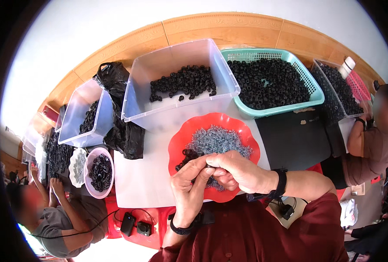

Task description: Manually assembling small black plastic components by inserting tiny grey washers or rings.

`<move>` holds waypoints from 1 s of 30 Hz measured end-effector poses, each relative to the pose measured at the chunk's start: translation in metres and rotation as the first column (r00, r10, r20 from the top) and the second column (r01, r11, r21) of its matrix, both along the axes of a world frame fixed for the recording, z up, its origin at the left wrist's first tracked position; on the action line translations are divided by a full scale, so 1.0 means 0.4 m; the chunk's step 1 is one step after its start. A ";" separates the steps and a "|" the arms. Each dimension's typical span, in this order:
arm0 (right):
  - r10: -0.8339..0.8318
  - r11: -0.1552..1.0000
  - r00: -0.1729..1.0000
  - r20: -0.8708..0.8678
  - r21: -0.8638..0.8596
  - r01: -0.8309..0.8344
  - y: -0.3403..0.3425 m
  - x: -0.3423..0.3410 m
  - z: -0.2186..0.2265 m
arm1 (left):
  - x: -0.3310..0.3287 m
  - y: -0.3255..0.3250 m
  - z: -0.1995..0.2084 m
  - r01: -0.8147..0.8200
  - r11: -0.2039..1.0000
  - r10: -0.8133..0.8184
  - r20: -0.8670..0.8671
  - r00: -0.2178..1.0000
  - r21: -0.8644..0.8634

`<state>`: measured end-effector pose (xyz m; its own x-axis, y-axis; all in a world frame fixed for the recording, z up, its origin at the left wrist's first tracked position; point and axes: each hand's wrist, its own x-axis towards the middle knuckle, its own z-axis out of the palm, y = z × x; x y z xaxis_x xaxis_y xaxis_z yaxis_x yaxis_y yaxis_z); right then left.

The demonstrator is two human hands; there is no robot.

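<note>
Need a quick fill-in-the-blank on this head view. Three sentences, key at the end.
1. The left hand and right hand meet over a scalloped bowl coloured ____.
2. The black plastic bag is on the ____ side of the large clear bin.
3. The teal basket holds small rings coloured ____.

Missing words: red; left; black.

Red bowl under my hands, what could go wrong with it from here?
The small dark piece pinched between your left hand and right hand could slip and drop into the bowl. The black pieces share that bowl with the small grey pieces, so they might get mixed. The bowl also sits near the table's front edge, so a knock might tip it.
</note>
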<state>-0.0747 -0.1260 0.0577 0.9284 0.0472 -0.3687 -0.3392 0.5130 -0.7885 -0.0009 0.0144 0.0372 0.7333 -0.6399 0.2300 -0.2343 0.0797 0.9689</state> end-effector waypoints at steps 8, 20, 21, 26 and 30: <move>-0.341 0.940 0.940 0.018 0.026 0.341 0.068 -0.014 -0.027 | -0.006 -0.019 -0.028 0.012 1.000 -0.012 0.003 1.000 -0.012; 0.046 0.879 0.990 0.131 -0.477 0.022 -0.069 0.015 -0.039 | 0.033 -0.014 -0.046 -0.031 1.000 0.030 -0.140 0.990 -0.004; 0.089 0.764 0.964 0.251 -0.638 0.096 -0.081 0.023 -0.046 | 0.034 -0.015 -0.046 -0.094 0.994 0.093 0.013 0.996 0.055; 0.257 0.408 0.901 0.350 -0.884 0.227 -0.067 0.033 -0.013 | 0.014 -0.032 -0.035 -0.221 0.971 0.168 0.403 0.900 0.088; 0.265 0.410 0.873 0.409 -0.867 0.282 -0.061 0.032 -0.011 | 0.009 -0.033 -0.044 -0.240 0.969 0.201 0.359 0.912 0.066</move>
<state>-0.0618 -0.1502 0.0535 0.9705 -0.0565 0.2345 0.1621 -0.5673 -0.8074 0.0027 0.0011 0.0194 0.7451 -0.5059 0.4347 -0.5563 -0.1119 0.8234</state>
